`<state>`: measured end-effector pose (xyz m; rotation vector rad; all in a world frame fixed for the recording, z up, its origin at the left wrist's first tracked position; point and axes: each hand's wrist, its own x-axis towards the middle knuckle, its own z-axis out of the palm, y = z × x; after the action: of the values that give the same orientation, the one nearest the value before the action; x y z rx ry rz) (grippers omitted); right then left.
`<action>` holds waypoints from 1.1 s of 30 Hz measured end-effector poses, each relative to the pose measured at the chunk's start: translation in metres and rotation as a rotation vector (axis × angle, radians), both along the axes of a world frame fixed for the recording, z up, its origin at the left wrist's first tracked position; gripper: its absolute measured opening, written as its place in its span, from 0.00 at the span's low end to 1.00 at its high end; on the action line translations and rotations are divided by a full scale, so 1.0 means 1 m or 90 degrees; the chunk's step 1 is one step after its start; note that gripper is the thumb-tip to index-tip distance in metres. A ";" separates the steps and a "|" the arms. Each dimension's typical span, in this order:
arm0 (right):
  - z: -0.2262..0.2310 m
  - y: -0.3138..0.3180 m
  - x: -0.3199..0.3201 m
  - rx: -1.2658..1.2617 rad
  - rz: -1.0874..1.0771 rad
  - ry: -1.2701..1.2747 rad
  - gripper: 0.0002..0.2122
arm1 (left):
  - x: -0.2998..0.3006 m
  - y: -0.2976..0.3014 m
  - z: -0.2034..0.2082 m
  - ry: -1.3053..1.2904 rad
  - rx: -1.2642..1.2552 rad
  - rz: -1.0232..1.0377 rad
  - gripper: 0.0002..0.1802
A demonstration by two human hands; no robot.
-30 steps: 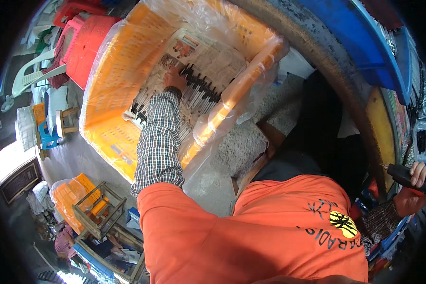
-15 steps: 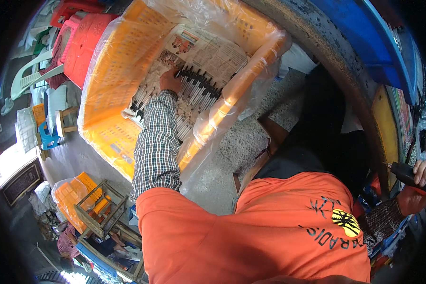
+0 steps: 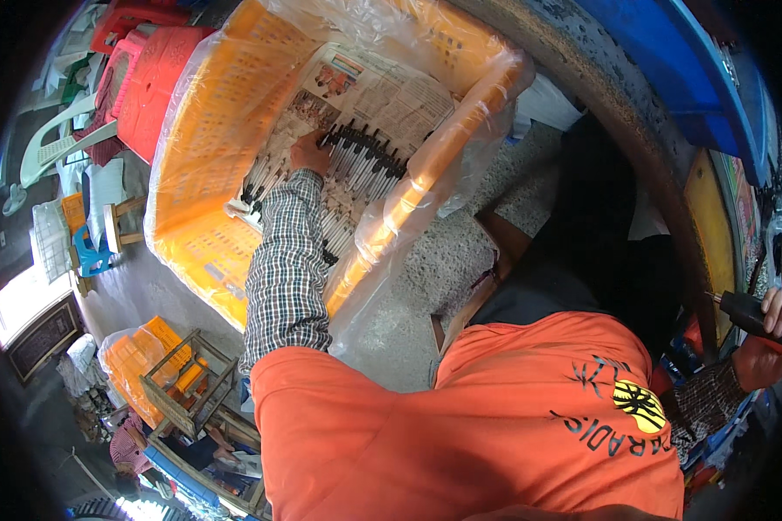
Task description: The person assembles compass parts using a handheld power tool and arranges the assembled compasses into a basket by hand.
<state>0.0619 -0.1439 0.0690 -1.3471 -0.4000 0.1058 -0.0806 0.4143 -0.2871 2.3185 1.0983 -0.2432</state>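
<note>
My left hand reaches into a yellow plastic crate lined with clear plastic film. Its fingers are closed at the end of a black-tipped metal rod, partly hidden by the hand. Beside it, several thin silver rods with black ends lie in rows over a sheet of newspaper. At the far right, my right hand grips a black power screwdriver, a thick cylinder with a short metal tip. The rim of the picture cuts off part of this hand.
A curved, dark bench edge runs past the crate, with a blue bin beyond it. Red plastic chairs and a wooden stool stand at left. Lower left are orange crates, a wooden frame and another person.
My left hand has shifted slightly left and stays at the rods. The right hand and the screwdriver keep nearly the same place.
</note>
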 end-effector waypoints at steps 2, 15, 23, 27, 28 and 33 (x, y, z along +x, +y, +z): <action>0.001 -0.001 0.001 0.006 0.003 0.005 0.09 | 0.000 0.000 0.000 0.013 0.005 0.000 0.18; -0.002 -0.018 0.006 0.008 0.021 0.026 0.09 | -0.006 0.006 -0.010 -0.086 0.064 -0.021 0.18; -0.002 0.031 0.005 -0.092 0.054 -0.150 0.21 | 0.010 0.007 -0.015 -0.065 0.083 -0.011 0.11; -0.001 0.008 0.004 -0.056 0.054 -0.085 0.13 | 0.010 0.001 -0.022 -0.087 0.135 -0.014 0.10; -0.002 -0.002 0.004 -0.007 0.016 -0.003 0.09 | 0.008 -0.001 -0.020 -0.085 0.137 -0.011 0.10; -0.003 0.023 0.002 -0.035 0.027 -0.069 0.13 | 0.011 -0.001 -0.031 -0.070 0.294 -0.120 0.09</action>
<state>0.0634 -0.1214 0.0659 -1.4024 -0.5205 0.0805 -0.0699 0.4130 -0.3184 2.8093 0.9568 0.0801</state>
